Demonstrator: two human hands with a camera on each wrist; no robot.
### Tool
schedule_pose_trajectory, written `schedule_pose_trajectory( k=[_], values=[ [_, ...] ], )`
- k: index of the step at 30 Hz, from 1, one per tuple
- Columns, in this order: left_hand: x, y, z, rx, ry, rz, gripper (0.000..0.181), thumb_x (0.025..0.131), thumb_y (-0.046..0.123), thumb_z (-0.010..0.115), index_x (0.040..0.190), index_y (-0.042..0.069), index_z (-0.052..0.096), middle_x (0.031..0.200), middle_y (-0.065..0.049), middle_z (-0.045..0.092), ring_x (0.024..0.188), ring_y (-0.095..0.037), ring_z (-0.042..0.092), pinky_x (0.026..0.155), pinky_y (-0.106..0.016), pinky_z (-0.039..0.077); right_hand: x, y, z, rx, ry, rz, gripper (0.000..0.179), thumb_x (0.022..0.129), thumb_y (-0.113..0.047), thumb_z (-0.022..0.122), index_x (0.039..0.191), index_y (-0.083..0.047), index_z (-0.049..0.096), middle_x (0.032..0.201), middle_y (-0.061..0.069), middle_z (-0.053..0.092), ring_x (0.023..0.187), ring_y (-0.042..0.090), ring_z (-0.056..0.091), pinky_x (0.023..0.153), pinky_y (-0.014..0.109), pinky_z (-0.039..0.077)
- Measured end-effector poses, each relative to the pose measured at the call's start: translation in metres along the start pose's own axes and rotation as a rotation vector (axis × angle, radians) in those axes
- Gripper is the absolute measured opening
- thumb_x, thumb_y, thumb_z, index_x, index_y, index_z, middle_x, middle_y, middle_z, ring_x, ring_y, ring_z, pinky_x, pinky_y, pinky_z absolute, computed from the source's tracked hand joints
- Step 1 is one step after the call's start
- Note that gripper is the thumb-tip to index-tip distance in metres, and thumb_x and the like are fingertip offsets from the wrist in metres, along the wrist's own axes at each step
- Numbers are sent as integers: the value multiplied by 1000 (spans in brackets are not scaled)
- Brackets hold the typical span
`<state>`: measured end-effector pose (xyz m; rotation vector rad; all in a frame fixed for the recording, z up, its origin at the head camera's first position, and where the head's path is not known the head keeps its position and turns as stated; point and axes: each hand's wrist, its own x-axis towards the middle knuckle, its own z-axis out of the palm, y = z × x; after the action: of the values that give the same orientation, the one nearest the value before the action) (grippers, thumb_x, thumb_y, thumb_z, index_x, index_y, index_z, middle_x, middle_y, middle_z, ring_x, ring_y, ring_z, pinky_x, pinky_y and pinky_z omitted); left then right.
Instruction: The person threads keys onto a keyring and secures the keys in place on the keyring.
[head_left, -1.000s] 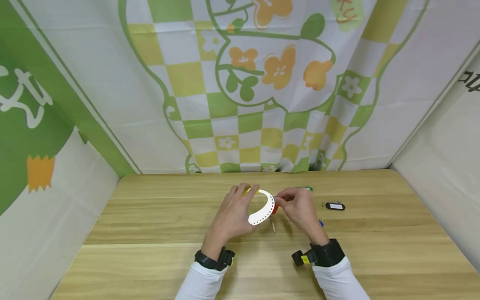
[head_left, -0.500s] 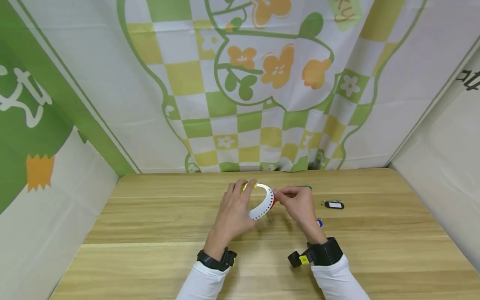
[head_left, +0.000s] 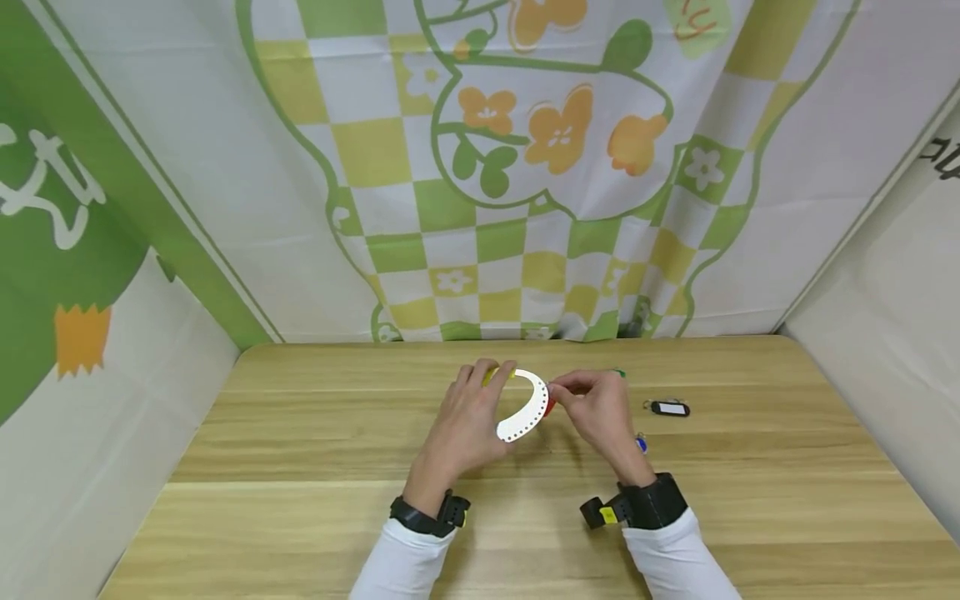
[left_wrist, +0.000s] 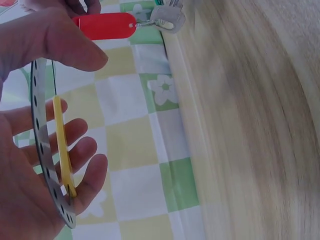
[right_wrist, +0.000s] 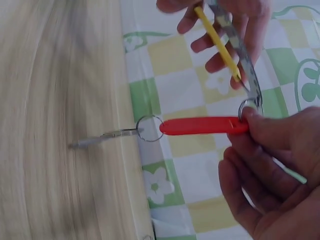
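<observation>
Your left hand (head_left: 467, 417) grasps the white curved plate (head_left: 531, 411), thumb on one side and fingers on the other, holding it up above the tabletop (head_left: 337, 433). A row of small holes follows the plate's outer edge. A yellow bar (left_wrist: 63, 145) runs just beside the plate, in front of your fingers.

Your right hand (head_left: 602, 417) pinches the end of the red tag (right_wrist: 200, 125) and its small ring (right_wrist: 240, 111) between thumb and fingers, right at the plate's edge. Whether that ring passes through a hole, you cannot tell from here. At the tag's other end a larger ring (right_wrist: 150, 115) carries the keys (left_wrist: 168, 19), which hang free of both hands.

On the tabletop, to the right of your right hand, lies a black tag (head_left: 670, 408) with a white label. A blue tag (head_left: 641, 443) lies near your right wrist, and a green thing (head_left: 620, 373) shows partly behind that hand. A checked curtain (head_left: 450, 250) hangs behind the tabletop.
</observation>
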<state>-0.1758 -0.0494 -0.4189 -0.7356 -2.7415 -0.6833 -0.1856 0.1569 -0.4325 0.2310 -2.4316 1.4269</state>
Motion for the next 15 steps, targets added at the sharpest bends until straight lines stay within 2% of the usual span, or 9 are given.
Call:
schedule_pose_trajectory(
  k=[3,6,10,12,15],
  values=[
    [0,-1,-1,-15,-8,8,99,59,21,97,146,10,51,135,-16,52,118,-36,50,91,-51,49,1,1,-1,-22,-26,-56,6,87,-9,81,82,-7,81,77,2,75,73,16,70,65,30,52],
    [-1,-1,-3,-18,-17,1,99,60,21,97,146,10,51,136,-15,51,119,-36,50,93,-51,48,1,1,-1,-38,-44,-60,3,86,-8,81,83,-7,81,78,2,75,74,16,71,66,32,54],
    [0,1,-2,-3,2,-22,101,58,20,97,146,9,50,137,-17,51,120,-36,49,93,-51,48,0,1,2,-2,-33,56,5,88,-12,80,87,-7,81,82,4,75,76,19,70,65,30,54],
    [0,1,0,12,23,-32,102,57,20,97,146,7,49,136,-18,52,120,-36,50,92,-51,48,-1,0,4,56,-21,136,7,89,-12,79,90,-5,81,85,7,75,79,25,71,65,28,53],
    [1,2,1,26,46,-43,103,56,21,97,146,6,49,135,-18,52,119,-36,50,91,-51,49,-1,-1,7,143,2,212,11,90,-11,77,93,0,79,87,12,75,84,34,71,65,26,52]
  ],
)
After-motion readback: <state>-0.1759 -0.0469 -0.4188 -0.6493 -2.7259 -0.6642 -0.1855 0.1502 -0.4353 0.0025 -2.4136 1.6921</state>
